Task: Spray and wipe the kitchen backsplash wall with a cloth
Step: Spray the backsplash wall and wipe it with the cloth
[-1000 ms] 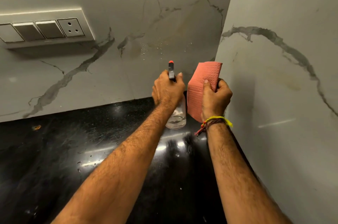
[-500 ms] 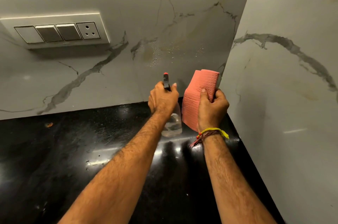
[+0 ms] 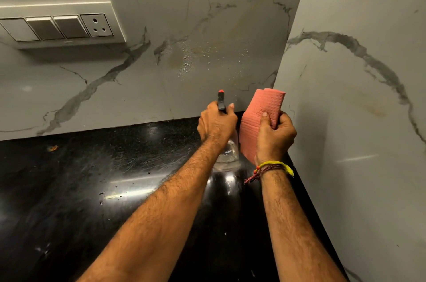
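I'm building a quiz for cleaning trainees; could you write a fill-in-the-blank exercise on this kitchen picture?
1. The left hand grips a clear ____ with a red-tipped nozzle.
2. The right hand holds a folded ____ cloth.
3. Fine ____ cling to the marble wall above the nozzle.
4. The switch panel on the wall has one ____ at its right end.

Missing words: spray bottle; pink; droplets; socket

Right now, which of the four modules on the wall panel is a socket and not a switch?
The rightmost module: it shows three round pin holes, while the three to its left are plain flat switch plates.
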